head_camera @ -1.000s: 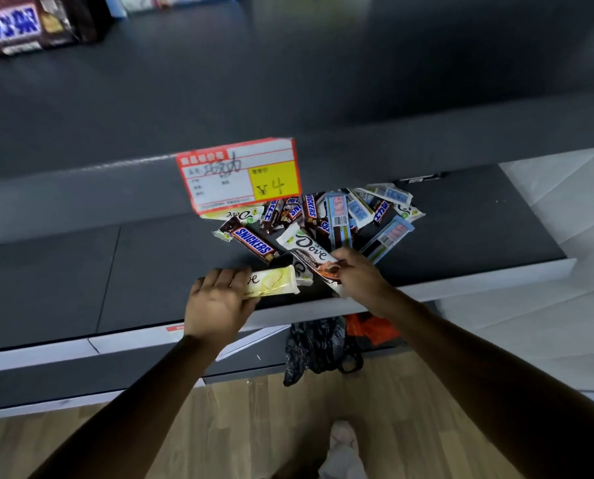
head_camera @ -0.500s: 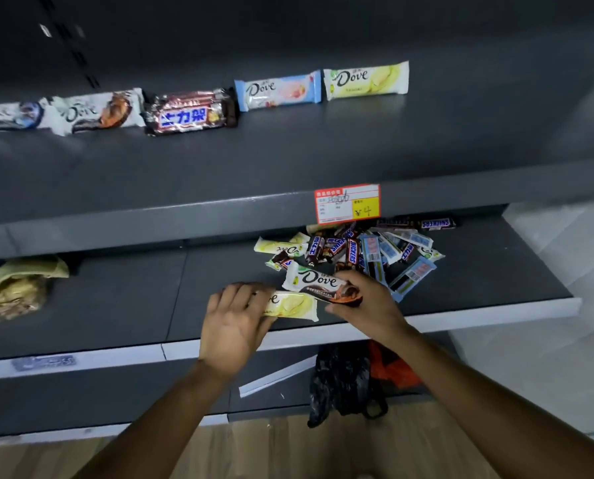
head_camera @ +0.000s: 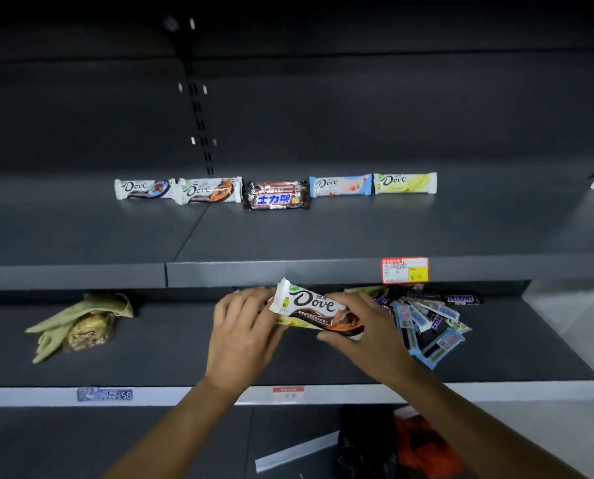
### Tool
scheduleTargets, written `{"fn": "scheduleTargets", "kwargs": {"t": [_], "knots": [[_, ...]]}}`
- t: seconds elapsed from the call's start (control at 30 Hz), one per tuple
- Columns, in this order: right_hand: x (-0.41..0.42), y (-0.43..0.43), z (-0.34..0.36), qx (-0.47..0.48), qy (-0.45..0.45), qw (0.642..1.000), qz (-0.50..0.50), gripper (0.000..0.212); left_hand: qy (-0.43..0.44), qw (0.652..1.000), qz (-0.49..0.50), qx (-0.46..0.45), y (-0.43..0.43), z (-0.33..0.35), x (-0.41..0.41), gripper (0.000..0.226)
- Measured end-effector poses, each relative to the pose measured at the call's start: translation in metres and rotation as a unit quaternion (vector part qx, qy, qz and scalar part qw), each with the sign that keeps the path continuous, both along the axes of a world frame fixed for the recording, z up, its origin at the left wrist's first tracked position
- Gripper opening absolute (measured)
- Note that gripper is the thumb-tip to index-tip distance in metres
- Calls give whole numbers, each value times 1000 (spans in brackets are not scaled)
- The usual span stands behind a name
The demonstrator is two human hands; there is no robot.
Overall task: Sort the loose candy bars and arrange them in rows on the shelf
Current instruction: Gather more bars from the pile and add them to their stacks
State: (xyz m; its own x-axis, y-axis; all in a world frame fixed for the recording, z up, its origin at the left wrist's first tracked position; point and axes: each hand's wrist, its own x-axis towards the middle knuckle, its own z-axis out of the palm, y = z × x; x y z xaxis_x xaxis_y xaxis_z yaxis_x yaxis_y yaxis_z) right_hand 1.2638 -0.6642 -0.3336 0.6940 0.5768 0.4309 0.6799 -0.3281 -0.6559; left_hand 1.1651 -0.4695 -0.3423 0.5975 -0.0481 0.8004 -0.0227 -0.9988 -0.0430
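Progress-wise: prob early days. One row (head_camera: 276,196) of five bars had been set out at the back of the upper shelf (head_camera: 323,233), side by side, labels up, each wrapper different, so one of each kind by the look of it. That was all that could be counted as done.

The rest was left on the lower shelf (head_camera: 157,354): a messy pile (head_camera: 426,323) of loose bars on the right side, just under the price tag (head_camera: 405,270), w/ brown, blue and white wrappers overlapping. No count could be made, too jumbled.

A white bar (head_camera: 318,311) was held tilted above the lower shelf, b/w the two hands and just beside the pile. Its right end was clamped by the right hand (head_camera: 361,323), thumb under, fingers over the top. The left hand (head_camera: 240,326) was curled at the bar's left end. A yellow bar (head_camera: 293,323) seemed to be gripped in it, tho only a sliver showed under the white one, so that couldn't be called 100% sure.

Judging from the orange on its wrapper, the white bar would prob be lined up w/ the matching bar (head_camera: 209,190), second from left in the row. Then the pile would need to be worked thru kind by kind. Most of the job was left undone.
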Motion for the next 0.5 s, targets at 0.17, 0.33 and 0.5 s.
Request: {"fn": "scheduleTargets", "kwargs": {"t": [0.17, 0.33, 0.5], "knots": [[3, 6, 51, 50, -64, 997, -13, 51, -61, 998, -10, 10, -8, 45, 17, 32], [37, -8, 84, 104, -80, 989, -66, 40, -70, 997, -30, -3, -12, 81, 60, 32], [99, -19, 110, 87, -86, 986, -112, 42, -25, 999, -19, -11, -17, 98, 118, 38]]}}
